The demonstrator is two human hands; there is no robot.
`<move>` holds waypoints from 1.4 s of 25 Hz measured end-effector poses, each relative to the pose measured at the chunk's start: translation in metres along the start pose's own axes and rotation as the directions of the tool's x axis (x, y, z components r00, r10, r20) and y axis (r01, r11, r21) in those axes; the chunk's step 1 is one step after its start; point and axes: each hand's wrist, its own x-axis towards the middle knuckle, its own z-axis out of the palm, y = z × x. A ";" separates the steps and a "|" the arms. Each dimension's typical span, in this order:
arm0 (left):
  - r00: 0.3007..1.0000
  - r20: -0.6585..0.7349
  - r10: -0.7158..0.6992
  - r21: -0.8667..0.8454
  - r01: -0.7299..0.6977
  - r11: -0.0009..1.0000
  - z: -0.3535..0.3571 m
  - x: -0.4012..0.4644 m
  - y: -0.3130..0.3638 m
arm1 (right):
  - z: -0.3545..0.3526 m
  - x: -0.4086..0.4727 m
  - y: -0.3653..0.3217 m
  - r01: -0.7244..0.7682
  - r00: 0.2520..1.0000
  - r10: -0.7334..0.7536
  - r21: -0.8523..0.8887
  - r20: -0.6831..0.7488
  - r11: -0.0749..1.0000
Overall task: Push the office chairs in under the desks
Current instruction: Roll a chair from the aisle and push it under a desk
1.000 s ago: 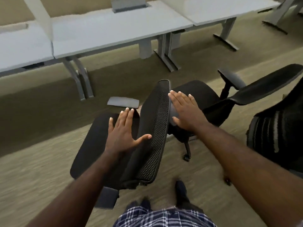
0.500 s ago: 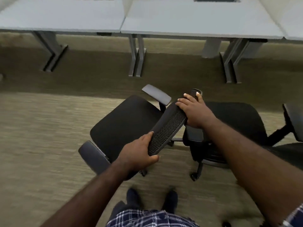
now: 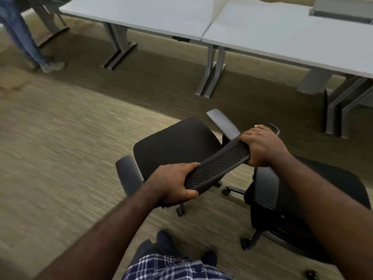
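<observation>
A black office chair (image 3: 173, 146) stands on the carpet in front of me, its seat facing the desks. Both hands grip the top of its mesh backrest (image 3: 220, 166): my left hand (image 3: 175, 183) is closed on the near end, my right hand (image 3: 260, 146) on the far end. A row of grey desks runs along the back; the nearest desktop (image 3: 153, 17) is ahead and left, another desk (image 3: 282, 35) to the right. The chair sits well short of the desks. A second black chair (image 3: 333, 199) stands close on the right.
Grey desk legs (image 3: 212, 73) stand between the two desks, with more legs (image 3: 119, 47) to the left. A person's legs in jeans (image 3: 22, 37) are at the far left by the desks. My own feet (image 3: 163, 243) are just behind the chair.
My hands went from flat against the backrest to gripping its top edge. The view has swung left and the chair has turned and rolled a little toward the desks.
</observation>
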 end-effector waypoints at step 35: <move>0.778 -0.434 -0.454 -0.056 0.480 0.875 -0.203 0.166 -0.426 | -0.115 0.573 -0.094 0.096 0.988 -0.096 -0.004 -0.121 0.995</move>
